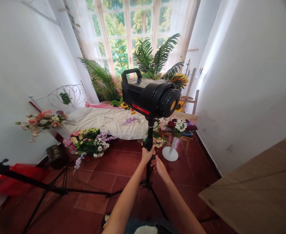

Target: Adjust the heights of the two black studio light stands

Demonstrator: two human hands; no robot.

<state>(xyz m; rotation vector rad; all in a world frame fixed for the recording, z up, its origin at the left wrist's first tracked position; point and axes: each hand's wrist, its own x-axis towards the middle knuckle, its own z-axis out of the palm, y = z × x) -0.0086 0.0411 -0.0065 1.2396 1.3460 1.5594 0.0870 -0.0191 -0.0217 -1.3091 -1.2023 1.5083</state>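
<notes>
A black studio light [150, 96] with a top handle and a red label sits on a black stand [150, 133], its front turned to the right. My left hand [147, 154] is wrapped round the stand's pole below the light. Just lower and to the right, my right hand [158, 164] is at the same pole with its fingers curled by a small knob, which is mostly hidden. The stand's legs spread over the red tiled floor [123, 162].
A bed with a cream cover [101, 122] lies beyond, with flower bunches [88, 143] before it. A second black stand [52, 188] crosses the lower left. A white round base [170, 154] is right of the pole, and a brown panel [255, 182] fills the lower right.
</notes>
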